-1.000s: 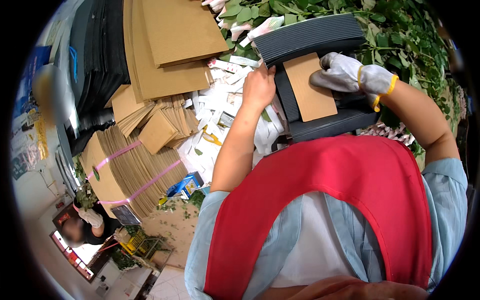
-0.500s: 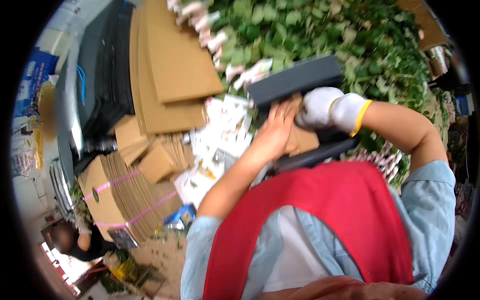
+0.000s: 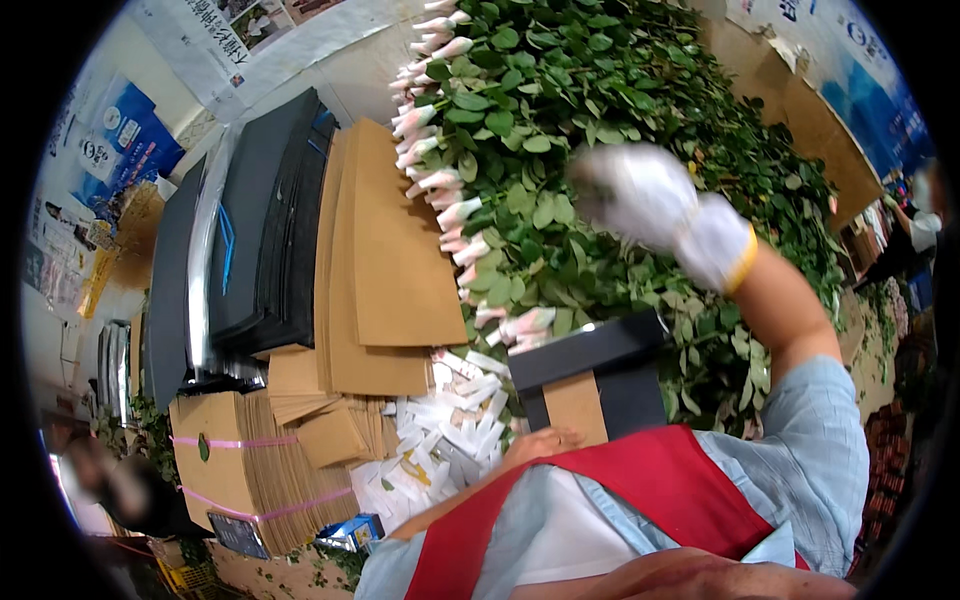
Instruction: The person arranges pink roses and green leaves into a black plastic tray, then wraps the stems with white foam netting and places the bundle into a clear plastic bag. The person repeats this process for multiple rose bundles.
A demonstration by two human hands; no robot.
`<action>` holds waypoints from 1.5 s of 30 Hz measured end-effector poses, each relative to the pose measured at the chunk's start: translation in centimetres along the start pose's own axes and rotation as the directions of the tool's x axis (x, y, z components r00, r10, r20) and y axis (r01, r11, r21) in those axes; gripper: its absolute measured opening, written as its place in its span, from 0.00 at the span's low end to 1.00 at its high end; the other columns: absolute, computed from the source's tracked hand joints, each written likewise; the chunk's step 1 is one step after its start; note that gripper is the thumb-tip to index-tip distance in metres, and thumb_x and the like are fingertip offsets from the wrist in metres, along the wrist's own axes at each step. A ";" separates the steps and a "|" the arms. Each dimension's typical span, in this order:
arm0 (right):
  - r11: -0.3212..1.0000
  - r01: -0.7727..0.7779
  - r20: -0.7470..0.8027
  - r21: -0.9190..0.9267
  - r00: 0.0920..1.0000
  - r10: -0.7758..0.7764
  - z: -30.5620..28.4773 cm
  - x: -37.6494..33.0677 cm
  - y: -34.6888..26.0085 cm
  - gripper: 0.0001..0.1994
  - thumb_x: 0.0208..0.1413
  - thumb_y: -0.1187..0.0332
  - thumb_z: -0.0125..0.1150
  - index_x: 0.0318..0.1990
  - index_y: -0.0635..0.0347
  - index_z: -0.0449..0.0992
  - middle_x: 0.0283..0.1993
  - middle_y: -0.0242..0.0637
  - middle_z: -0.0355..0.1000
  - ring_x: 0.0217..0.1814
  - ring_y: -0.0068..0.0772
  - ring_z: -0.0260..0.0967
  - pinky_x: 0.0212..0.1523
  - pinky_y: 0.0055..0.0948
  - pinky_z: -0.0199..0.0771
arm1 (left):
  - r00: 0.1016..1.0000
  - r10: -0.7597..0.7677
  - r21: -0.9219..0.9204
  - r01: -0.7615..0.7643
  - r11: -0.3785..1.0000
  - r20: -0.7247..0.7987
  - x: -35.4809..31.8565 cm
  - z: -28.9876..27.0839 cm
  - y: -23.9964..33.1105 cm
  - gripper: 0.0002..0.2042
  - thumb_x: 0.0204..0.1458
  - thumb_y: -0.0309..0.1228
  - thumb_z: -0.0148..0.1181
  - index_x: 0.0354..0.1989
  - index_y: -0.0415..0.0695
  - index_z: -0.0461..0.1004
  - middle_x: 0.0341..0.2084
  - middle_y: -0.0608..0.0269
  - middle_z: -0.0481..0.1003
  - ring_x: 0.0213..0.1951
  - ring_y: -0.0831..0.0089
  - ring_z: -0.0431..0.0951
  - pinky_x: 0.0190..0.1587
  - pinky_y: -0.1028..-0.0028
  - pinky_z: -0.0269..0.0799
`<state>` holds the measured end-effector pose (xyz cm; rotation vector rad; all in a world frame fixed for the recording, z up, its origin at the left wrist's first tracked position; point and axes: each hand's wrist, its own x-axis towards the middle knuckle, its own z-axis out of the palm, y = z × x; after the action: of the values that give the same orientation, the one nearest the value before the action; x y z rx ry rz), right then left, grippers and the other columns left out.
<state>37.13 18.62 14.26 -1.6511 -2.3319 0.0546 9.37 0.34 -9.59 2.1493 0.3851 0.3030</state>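
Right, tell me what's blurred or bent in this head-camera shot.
Head view: the gloved right hand is motion-smeared over the sharper rose stems; fisheye curves the stacked brown card sheets and black corners frame the picture; even daylight, no harsh glare.

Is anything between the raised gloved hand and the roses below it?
Nothing visible. The gloved right hand hangs over the pile of roses with only leaves under it. The black sheet with a brown card sits lower, near the body, held by the bare left hand, off to the side of that path.
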 end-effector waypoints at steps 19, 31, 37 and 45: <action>0.780 -0.162 -0.570 -0.605 0.772 -0.281 -6.0 14.3 7.4 0.10 0.49 0.65 0.60 0.40 0.54 0.77 0.26 0.42 0.76 0.28 0.46 0.76 0.28 0.44 0.76 | 0.954 -0.274 -0.562 0.161 0.811 -0.122 -0.3 2.8 -1.1 0.16 0.57 0.27 0.49 0.52 0.42 0.77 0.55 0.61 0.75 0.60 0.67 0.72 0.59 0.75 0.69; 0.939 -0.081 -0.025 -0.333 0.997 0.077 13.6 14.9 7.4 0.27 0.59 0.74 0.49 0.66 0.47 0.58 0.62 0.44 0.69 0.57 0.48 0.72 0.53 0.46 0.76 | 0.952 -0.285 -0.429 0.214 0.878 -0.108 -0.2 1.0 0.7 0.14 0.60 0.25 0.49 0.52 0.37 0.75 0.55 0.55 0.74 0.58 0.64 0.74 0.61 0.75 0.67; 0.917 0.094 -0.239 -0.387 0.950 -0.199 5.6 12.6 7.3 0.14 0.53 0.74 0.55 0.48 0.54 0.76 0.35 0.46 0.78 0.36 0.53 0.78 0.37 0.44 0.80 | 0.972 -0.199 -0.237 0.166 0.957 -0.123 -0.7 2.7 -1.0 0.14 0.57 0.30 0.52 0.50 0.50 0.78 0.53 0.69 0.76 0.56 0.73 0.73 0.55 0.80 0.71; 0.795 -0.408 -0.880 -0.449 0.356 -0.314 -19.1 4.0 11.0 0.20 0.49 0.73 0.62 0.52 0.55 0.74 0.33 0.48 0.75 0.34 0.48 0.74 0.35 0.42 0.74 | 0.975 0.070 0.195 -0.028 0.980 -0.209 1.4 1.4 0.0 0.05 0.51 0.35 0.63 0.33 0.52 0.82 0.43 0.71 0.81 0.47 0.71 0.79 0.45 0.70 0.76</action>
<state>50.80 23.65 31.30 -1.3145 -1.3303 -1.4352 11.17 -0.20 -10.32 2.3241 0.5021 0.5497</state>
